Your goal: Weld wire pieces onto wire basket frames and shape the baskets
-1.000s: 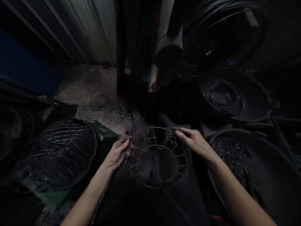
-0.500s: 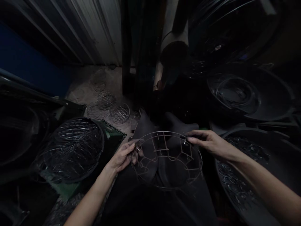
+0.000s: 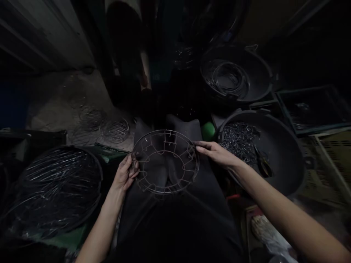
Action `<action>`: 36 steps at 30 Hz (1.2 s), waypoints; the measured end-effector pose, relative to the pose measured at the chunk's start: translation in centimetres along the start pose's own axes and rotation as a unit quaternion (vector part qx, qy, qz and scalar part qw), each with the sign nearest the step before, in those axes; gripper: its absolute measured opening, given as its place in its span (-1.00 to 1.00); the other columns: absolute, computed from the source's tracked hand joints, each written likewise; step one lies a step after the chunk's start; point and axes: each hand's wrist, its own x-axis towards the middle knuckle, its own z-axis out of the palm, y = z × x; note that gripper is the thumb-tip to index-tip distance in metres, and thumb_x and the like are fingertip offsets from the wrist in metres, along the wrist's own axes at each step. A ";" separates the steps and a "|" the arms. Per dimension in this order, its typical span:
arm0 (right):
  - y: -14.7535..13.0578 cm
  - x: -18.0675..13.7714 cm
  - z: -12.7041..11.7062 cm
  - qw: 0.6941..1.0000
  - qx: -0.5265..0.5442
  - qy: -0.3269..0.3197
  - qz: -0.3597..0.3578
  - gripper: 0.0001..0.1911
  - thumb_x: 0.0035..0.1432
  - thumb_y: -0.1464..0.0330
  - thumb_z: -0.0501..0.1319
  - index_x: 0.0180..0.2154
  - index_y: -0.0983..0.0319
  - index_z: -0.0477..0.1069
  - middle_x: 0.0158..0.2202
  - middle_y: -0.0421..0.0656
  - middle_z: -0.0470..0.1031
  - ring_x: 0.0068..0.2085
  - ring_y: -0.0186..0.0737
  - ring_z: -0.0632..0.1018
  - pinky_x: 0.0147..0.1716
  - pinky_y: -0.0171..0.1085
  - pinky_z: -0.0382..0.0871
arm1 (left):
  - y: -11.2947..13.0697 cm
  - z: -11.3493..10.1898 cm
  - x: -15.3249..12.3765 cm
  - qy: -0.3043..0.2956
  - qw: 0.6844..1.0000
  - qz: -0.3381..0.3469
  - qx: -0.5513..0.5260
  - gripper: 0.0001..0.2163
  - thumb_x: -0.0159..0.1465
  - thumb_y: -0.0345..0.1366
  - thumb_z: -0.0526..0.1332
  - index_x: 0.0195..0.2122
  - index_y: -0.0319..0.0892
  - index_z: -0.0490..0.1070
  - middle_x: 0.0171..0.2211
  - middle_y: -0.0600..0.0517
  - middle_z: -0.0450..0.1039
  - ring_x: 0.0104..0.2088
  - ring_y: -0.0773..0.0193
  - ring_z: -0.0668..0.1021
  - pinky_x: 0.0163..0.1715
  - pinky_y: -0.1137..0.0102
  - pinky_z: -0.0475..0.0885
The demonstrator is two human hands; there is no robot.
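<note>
A round wire frame (image 3: 164, 151), made of rings joined by bent wires, is held over my lap, tilted so that its open middle faces me. My left hand (image 3: 126, 171) has its fingers curled round the left rim. On the upper right rim, my right hand (image 3: 215, 153) pinches the wire between thumb and fingers. Just right of that hand stands a dark basin (image 3: 286, 164) with a heap of small bent wire pieces (image 3: 238, 140). Pliers (image 3: 263, 164) lie in it beside the heap.
At left, a wide container heaped with wire grids (image 3: 60, 182) rests on a green crate (image 3: 71, 235). More round grids (image 3: 116, 130) lie on the floor. Another basin (image 3: 259, 73) at back right holds coiled wire (image 3: 227, 80). A green round object (image 3: 208, 130) sits beyond my right hand.
My view has swung to the right, bringing the pliers into sight. The wire frame has turned or tilted, showing its inner ring more fully. Both hands still grip its rim.
</note>
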 end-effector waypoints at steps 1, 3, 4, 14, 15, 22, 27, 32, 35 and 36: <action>0.5 -0.4 0.1 1.000 0.015 0.003 0.009 -0.50 -0.04 0.09 0.31 -0.09 0.23 0.50 -0.26 -0.12 0.58 -0.21 -0.13 0.56 -0.06 -0.08 0.40 | -0.1 0.1 -0.1 0.010 1.000 0.009 0.016 -0.66 0.03 -0.10 0.37 -0.34 -0.24 0.36 -0.63 0.16 0.32 -0.75 0.58 0.19 -0.77 0.65 0.13; 1.1 -0.8 0.2 0.999 0.045 0.011 0.016 -0.48 -0.08 0.11 0.33 -0.09 0.25 0.49 -0.30 -0.11 0.58 -0.30 -0.18 0.57 -0.15 -0.13 0.44 | -0.2 0.4 -0.3 0.041 0.996 0.051 0.063 -0.65 0.06 -0.06 0.34 -0.32 -0.23 0.36 -0.59 0.11 0.39 -0.70 0.52 0.30 -0.71 0.62 0.21; 1.4 -0.8 0.3 0.998 0.054 0.015 0.015 -0.48 -0.09 0.11 0.34 -0.10 0.26 0.50 -0.31 -0.11 0.57 -0.33 -0.20 0.57 -0.19 -0.16 0.45 | -0.3 0.4 -0.5 0.058 0.991 0.077 0.092 -0.65 0.09 -0.05 0.31 -0.29 -0.23 0.37 -0.56 0.09 0.42 -0.67 0.51 0.33 -0.68 0.61 0.24; 2.5 0.2 0.8 0.992 0.110 0.060 0.002 -0.51 -0.18 0.12 0.40 -0.20 0.24 0.50 -0.38 -0.14 0.56 -0.46 -0.31 0.53 -0.34 -0.27 0.45 | 0.5 1.2 -1.8 0.009 0.995 0.075 0.070 -0.62 0.09 -0.13 0.32 -0.11 -0.17 0.37 -0.55 0.15 0.36 -0.76 0.56 0.21 -0.73 0.58 0.23; 2.2 0.3 0.9 0.991 0.116 0.063 -0.001 -0.49 -0.19 0.11 0.41 -0.19 0.24 0.50 -0.37 -0.14 0.56 -0.46 -0.30 0.53 -0.34 -0.27 0.45 | 0.7 1.4 -1.6 0.019 0.995 0.079 0.064 -0.62 0.09 -0.13 0.32 -0.11 -0.17 0.37 -0.58 0.17 0.33 -0.78 0.58 0.15 -0.75 0.59 0.21; -0.5 4.0 1.2 0.994 0.036 0.076 -0.073 -0.63 -0.11 0.21 0.38 -0.22 0.22 0.51 -0.37 -0.20 0.55 -0.51 -0.38 0.48 -0.41 -0.31 0.45 | 2.6 -0.4 1.4 0.074 0.953 0.157 0.248 -0.63 0.12 -0.10 0.25 -0.15 -0.24 0.40 -0.40 -0.02 0.49 -0.42 0.28 0.53 -0.40 0.43 0.46; 0.7 7.7 1.5 0.987 -0.097 0.093 -0.082 -0.74 0.04 0.31 0.26 -0.20 0.27 0.51 -0.31 -0.15 0.57 -0.38 -0.26 0.54 -0.26 -0.18 0.45 | 2.0 -3.2 3.0 0.081 0.858 0.169 0.479 -0.75 0.19 -0.28 0.12 -0.18 -0.27 0.47 -0.17 -0.11 0.51 -0.11 0.14 0.50 -0.08 0.34 0.37; 1.2 7.9 1.9 0.964 -0.216 0.110 -0.108 -0.75 0.10 0.34 0.22 -0.19 0.31 0.52 -0.22 -0.10 0.57 -0.16 -0.15 0.53 -0.07 -0.13 0.35 | 0.8 -3.2 2.9 0.107 0.835 0.142 0.521 -0.72 0.20 -0.35 0.08 -0.12 -0.28 0.46 -0.14 -0.11 0.50 -0.07 0.13 0.48 0.00 0.30 0.31; 0.9 7.0 2.1 0.963 -0.226 0.118 -0.091 -0.67 0.13 0.33 0.19 -0.11 0.40 0.49 -0.16 -0.01 0.55 -0.16 -0.19 0.53 -0.08 -0.18 0.33 | 1.2 -2.5 2.4 0.098 0.798 0.162 0.572 -0.70 0.19 -0.38 0.08 -0.07 -0.28 0.44 -0.11 -0.10 0.49 -0.06 0.12 0.48 -0.01 0.28 0.32; 0.9 6.7 2.1 0.961 -0.229 0.122 -0.090 -0.65 0.14 0.32 0.19 -0.09 0.42 0.48 -0.15 0.02 0.54 -0.16 -0.20 0.52 -0.09 -0.20 0.33 | 1.4 -2.3 2.2 0.089 0.790 0.165 0.584 -0.68 0.18 -0.39 0.08 -0.05 -0.27 0.43 -0.10 -0.09 0.49 -0.07 0.13 0.48 -0.01 0.28 0.32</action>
